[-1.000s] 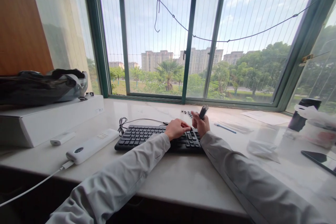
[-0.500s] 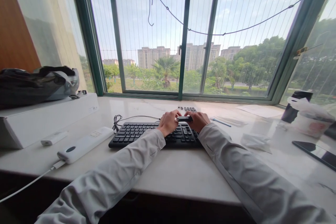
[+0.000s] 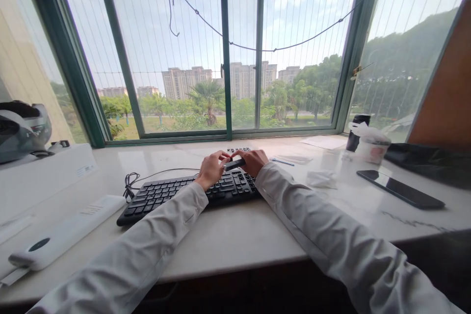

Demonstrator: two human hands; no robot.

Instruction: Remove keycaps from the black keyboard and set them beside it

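Small dark tool (image 3: 234, 164), prob a keycap puller or brush but too small to tell, sits pinched between both hands just above the far right end of the black keyboard (image 3: 184, 192). Right hand (image 3: 253, 161) is closed round its right end, left hand (image 3: 211, 169) has fingertips clamped on its left end, so the two hands meet over the keys. Looks like the step in hand is readying the tool w/ both hands over the keyboard; next move, as I judge it, needs one hand to free up and steady the board while the other brings the tool down square on a key.

At 12 o'clock from the hands, a loose row of black keycaps (image 3: 238, 149) lies on the marble sill (image 3: 235, 245). At 2 o'clock a blue pen (image 3: 281, 162). At 3 o'clock a phone (image 3: 400, 189) face up, screen dark. At 9 o'clock the coiled keyboard cable (image 3: 130, 185), and further at 8 o'clock a white power bank (image 3: 66, 233).

Writing: faint print on the power bank and a label on the white box (image 3: 44, 176), neither readable
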